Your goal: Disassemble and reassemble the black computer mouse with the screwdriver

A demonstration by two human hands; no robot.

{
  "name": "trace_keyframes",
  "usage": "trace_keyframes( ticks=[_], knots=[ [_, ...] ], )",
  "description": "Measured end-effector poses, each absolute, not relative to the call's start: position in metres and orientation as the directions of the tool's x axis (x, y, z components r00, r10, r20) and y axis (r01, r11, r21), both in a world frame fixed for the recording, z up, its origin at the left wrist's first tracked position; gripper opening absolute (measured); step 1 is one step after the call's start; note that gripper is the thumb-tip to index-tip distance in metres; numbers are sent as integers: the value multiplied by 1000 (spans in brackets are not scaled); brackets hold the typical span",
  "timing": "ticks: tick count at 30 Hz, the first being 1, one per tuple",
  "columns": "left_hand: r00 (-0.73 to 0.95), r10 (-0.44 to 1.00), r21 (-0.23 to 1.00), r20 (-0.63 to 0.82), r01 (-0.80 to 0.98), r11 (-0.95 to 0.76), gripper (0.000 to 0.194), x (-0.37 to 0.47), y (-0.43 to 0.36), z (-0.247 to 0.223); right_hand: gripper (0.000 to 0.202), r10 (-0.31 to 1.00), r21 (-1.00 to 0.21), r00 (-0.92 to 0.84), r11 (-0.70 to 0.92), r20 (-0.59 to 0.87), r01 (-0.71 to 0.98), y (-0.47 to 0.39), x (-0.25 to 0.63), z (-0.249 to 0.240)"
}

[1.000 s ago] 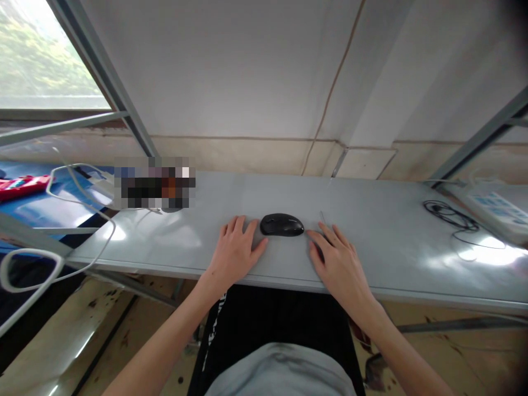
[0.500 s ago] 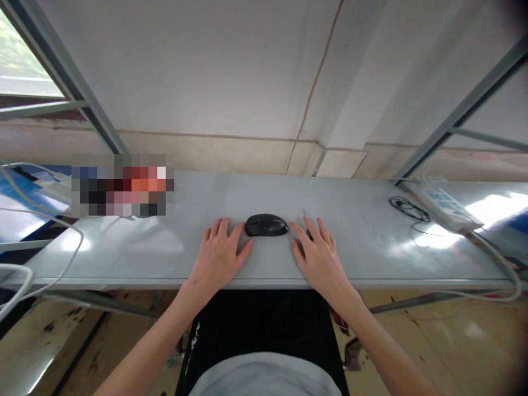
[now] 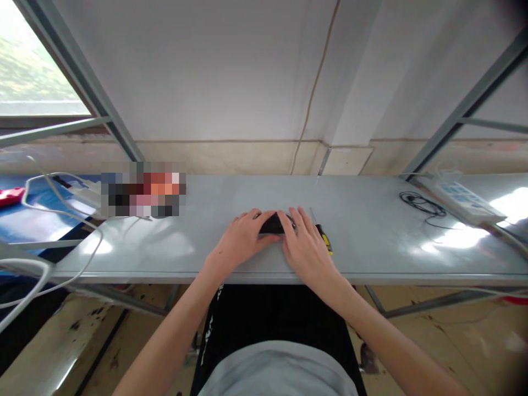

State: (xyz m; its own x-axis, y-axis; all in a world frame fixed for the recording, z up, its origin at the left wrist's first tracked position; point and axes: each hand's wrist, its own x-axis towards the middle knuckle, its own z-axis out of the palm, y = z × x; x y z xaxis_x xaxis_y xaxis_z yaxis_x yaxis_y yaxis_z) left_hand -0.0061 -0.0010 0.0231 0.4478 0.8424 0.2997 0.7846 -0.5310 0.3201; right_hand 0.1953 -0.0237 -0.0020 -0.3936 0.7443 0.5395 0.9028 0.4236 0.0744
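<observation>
A black computer mouse (image 3: 272,224) lies sideways on the grey table (image 3: 231,192), near its front edge. My left hand (image 3: 244,235) is closed around the mouse's left end, thumb along the near side and fingers over the far side. From the other end my right hand (image 3: 303,237) grips it, fingers laid across its top and far side. Both hands cover the mouse's ends, so only its middle shows. Just right of my right hand rests a screwdriver with a black and yellow handle (image 3: 325,240), its thin shaft pointing away from me.
A coiled black cable (image 3: 421,204) and a white power strip (image 3: 466,202) lie at the right. White cables (image 3: 101,242) hang over the table's left end, near a blurred-out patch (image 3: 144,190). Metal posts (image 3: 119,137) rise at both sides before the wall.
Both hands have moved inward from beside the mouse and closed on its ends. The screwdriver's handle, hidden under my right hand before, now shows. The view has shifted slightly left.
</observation>
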Motion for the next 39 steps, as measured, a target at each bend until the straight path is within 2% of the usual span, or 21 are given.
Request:
trace_keyframes(
  ticks=[3, 7, 18, 29, 34, 36, 39],
  knots=[
    [473, 824, 321, 312, 764, -560, 48, -2, 13, 21, 52, 730, 39, -369, 426, 575, 904, -24, 192, -11],
    [483, 799, 407, 358, 689, -599, 45, -2, 22, 12, 47, 707, -34, -364, 480, 606, 877, -23, 196, -17],
    [457, 762, 424, 458, 641, -640, 36, -17, 7, 10, 43, 688, -146, -355, 556, 633, 818, -20, 199, -17],
    [284, 882, 458, 376, 770, -444, 44, -16, 6, 13, 43, 686, -266, -402, 651, 606, 711, -21, 202, -8],
    [222, 924, 419, 312, 840, -343, 50, -18, 7, 15, 43, 671, -286, -419, 681, 612, 674, -22, 201, -8],
    [232, 919, 422, 319, 834, -357, 48, -18, 7, 14, 43, 673, -284, -418, 678, 611, 677, -23, 202, -9],
    [337, 853, 418, 399, 761, -496, 39, -17, 5, 11, 41, 683, -287, -421, 672, 597, 683, -22, 203, -11]
  ],
)
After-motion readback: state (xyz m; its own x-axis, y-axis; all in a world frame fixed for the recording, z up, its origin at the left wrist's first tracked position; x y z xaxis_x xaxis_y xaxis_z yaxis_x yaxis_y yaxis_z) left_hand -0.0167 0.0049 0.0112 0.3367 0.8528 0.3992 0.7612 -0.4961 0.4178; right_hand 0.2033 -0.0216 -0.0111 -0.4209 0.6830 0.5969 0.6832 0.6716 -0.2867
